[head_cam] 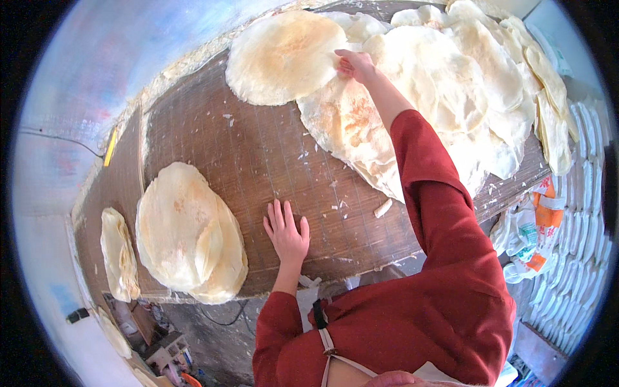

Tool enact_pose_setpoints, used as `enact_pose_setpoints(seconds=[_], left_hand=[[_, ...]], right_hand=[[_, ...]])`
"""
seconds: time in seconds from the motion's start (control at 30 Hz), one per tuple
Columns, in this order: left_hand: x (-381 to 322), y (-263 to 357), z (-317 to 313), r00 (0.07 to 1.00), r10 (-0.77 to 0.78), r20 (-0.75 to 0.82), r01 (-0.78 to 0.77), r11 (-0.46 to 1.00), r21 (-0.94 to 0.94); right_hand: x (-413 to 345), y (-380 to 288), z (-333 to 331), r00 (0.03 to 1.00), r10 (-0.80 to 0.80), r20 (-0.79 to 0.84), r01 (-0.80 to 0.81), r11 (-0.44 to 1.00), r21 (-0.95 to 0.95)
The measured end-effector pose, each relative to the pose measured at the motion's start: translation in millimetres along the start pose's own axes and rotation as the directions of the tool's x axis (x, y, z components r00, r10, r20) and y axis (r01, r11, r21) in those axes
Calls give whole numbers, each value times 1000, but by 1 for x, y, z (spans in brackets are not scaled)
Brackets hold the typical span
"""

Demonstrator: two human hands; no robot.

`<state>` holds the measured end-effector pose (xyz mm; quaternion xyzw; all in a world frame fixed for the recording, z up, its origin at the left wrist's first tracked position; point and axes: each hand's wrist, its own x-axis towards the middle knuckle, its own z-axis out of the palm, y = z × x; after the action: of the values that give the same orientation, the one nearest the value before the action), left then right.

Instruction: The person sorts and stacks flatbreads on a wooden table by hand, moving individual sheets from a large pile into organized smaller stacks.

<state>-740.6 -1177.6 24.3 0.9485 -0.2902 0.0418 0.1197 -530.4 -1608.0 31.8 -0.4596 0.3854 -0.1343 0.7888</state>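
My right hand (pixel 357 65) reaches to the far side of the wooden table (pixel 232 150) and grips the right edge of a large round thin flatbread (pixel 285 55). This sheet is pale with a light brown centre, and it partly overlaps the other sheets. Under and beside my right forearm spreads a wide heap of similar flatbreads (pixel 425 77), some browned in patches. My left hand (pixel 289 237) rests palm down on the tabletop near its front edge, fingers spread, holding nothing. Left of it lies a smaller stack of flatbreads (pixel 181 227).
A folded flatbread bundle (pixel 118 254) lies at the table's left end. Crumbs and a small rolled scrap (pixel 383 208) dot the wood. A yellow strip (pixel 110 147) stands by the wall. At right are printed plastic bags (pixel 534 232) and rows of white packages (pixel 573 261).
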Motion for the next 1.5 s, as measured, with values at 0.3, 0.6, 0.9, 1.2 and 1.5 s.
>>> enact_pose_setpoints(seconds=[0.3, 0.6, 0.9, 1.2, 1.5], left_hand=[[8, 6, 10, 999, -19, 51, 19, 1000, 5], [0, 25, 18, 999, 10, 53, -13, 999, 48], [-13, 29, 13, 999, -16, 44, 13, 997, 74], [-21, 10, 2, 1000, -24, 1, 24, 999, 32], [-41, -25, -13, 993, -57, -103, 52, 997, -52]], right_hand=[[1, -4, 86, 924, -378, 51, 363, 830, -424], [-140, -100, -78, 887, -462, 9, 460, 882, -105], [-85, 5, -230, 656, -748, -103, 551, 567, -612], [-129, -8, -205, 685, -720, -113, 575, 629, -524], [-129, -9, -178, 783, -622, 31, 357, 408, -840]])
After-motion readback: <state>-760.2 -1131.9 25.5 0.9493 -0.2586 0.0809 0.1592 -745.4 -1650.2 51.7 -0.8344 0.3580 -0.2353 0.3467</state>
